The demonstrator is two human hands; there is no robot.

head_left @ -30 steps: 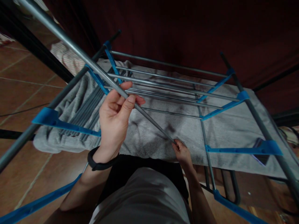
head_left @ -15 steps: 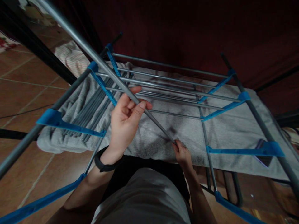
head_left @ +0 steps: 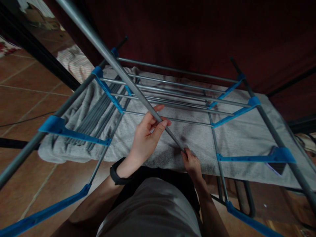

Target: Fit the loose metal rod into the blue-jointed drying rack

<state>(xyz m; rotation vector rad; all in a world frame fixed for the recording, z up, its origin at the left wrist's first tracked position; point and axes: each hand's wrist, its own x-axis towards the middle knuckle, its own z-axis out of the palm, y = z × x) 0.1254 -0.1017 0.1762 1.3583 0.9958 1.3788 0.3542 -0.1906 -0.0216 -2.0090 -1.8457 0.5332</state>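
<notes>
A long grey metal tube [head_left: 118,67] slants from the upper left down toward my body. My left hand [head_left: 149,133], with a black band on its wrist, pinches it partway along between thumb and fingers. At its lower end my right hand [head_left: 192,163] is closed around it; the tube's tip is hidden there. Around both hands stands a partly built rack of grey tubes with blue plastic brackets [head_left: 55,125]. Thin crossbars [head_left: 177,88] span its far side. Several loose grey rods [head_left: 95,115] lie bundled on the grey blanket [head_left: 158,148] at the left.
A dark phone-like object [head_left: 277,164] lies on the blanket by the right bracket. Behind the rack hangs a dark red curtain-like surface [head_left: 187,33]. Brown floor tiles [head_left: 24,174] show at the left, with a thin cable [head_left: 32,119] across them.
My left hand has slid down the tube, to the right and closer to my right hand. The tube's upper end has swung slightly right. My right hand stays at the lower end.
</notes>
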